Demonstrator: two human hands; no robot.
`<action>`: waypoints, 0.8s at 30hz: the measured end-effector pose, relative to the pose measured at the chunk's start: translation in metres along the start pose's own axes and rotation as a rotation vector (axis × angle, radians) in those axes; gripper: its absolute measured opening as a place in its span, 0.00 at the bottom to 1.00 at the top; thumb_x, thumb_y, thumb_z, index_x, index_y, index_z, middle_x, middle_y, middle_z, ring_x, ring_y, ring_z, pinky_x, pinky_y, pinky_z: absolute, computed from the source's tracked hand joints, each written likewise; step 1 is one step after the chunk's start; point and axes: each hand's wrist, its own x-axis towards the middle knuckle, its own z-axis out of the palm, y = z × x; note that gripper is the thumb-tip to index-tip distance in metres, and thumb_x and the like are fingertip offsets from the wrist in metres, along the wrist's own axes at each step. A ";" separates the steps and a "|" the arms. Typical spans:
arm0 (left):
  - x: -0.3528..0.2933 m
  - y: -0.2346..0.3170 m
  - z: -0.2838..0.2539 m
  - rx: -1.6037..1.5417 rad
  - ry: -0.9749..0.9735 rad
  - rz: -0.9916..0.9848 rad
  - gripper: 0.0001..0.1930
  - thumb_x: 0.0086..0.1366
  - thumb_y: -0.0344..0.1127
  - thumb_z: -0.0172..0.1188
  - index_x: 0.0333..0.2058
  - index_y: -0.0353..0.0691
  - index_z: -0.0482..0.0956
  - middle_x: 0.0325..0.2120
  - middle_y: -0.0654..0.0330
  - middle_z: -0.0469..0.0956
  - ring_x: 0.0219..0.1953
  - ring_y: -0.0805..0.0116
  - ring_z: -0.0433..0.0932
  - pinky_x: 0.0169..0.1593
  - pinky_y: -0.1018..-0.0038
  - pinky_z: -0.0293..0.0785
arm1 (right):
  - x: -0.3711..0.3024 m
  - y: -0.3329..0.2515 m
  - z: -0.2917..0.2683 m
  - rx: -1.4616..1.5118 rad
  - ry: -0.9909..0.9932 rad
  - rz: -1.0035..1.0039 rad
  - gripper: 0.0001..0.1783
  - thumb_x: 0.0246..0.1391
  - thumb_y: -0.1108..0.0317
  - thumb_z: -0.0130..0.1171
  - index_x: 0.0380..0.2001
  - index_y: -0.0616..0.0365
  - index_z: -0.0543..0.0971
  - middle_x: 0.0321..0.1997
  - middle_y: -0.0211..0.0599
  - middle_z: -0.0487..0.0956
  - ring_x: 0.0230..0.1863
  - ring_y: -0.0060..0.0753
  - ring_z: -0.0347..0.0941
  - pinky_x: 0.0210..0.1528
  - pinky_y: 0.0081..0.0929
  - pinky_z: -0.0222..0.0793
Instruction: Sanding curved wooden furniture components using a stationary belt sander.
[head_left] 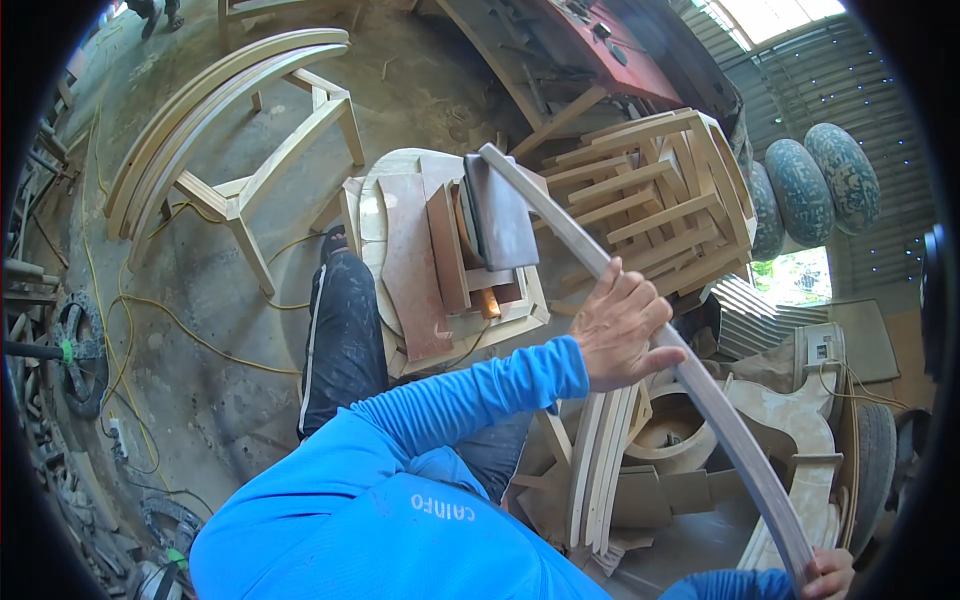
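Here the person, in a blue long-sleeved top, holds a long curved wooden strip (640, 300) with both hands. The strip arcs from its upper end, above a stack of boards, down to the lower right corner of the view. The left hand (622, 325) grips it about midway, its fingers (632, 290) wrapped over the strip and clamped on it, thumb pointing to the right along the wood. The right hand (828, 572) holds the lower end at the bottom edge of the view; its fingers curl around the strip's end, though only part of the hand shows.

Under the strip's upper end stands a low wooden frame (520, 315) carrying flat boards (415, 265) and a grey slab (500, 215) set on edge. The person's dark-trousered leg (340, 330) reaches toward that frame across the concrete floor (200, 330). To the right of the frame lies a pile of slatted wooden chair frames (660, 190). Below the left hand are leaning wooden slats (595, 470) and pale curved cut-outs (790, 420). At the upper left, a wooden trestle (285, 160) bears long bent wooden rails (200, 105). A yellow cable (180, 320) winds over the floor on the left.
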 end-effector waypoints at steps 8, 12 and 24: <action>0.038 -0.188 -0.063 0.161 -0.087 -0.242 0.45 0.68 0.78 0.34 0.46 0.42 0.84 0.48 0.50 0.79 0.64 0.50 0.66 0.70 0.43 0.50 | 0.104 0.195 0.108 0.207 0.442 0.031 0.15 0.47 0.75 0.74 0.30 0.50 0.74 0.43 0.51 0.83 0.49 0.50 0.81 0.60 0.63 0.73; 0.035 -0.260 -0.103 0.490 -0.251 -0.513 0.49 0.67 0.80 0.25 0.67 0.47 0.68 0.71 0.55 0.60 0.78 0.49 0.45 0.76 0.42 0.33 | 0.141 0.350 0.201 0.420 0.585 0.005 0.12 0.52 0.81 0.68 0.37 0.56 0.78 0.48 0.53 0.83 0.55 0.51 0.80 0.67 0.64 0.67; -0.074 -0.126 -0.068 0.050 0.211 -0.433 0.26 0.75 0.52 0.53 0.61 0.39 0.72 0.63 0.45 0.67 0.68 0.51 0.62 0.72 0.59 0.54 | 0.234 0.472 0.342 0.451 0.901 0.193 0.12 0.54 0.81 0.67 0.41 0.57 0.79 0.54 0.46 0.82 0.61 0.39 0.75 0.65 0.35 0.68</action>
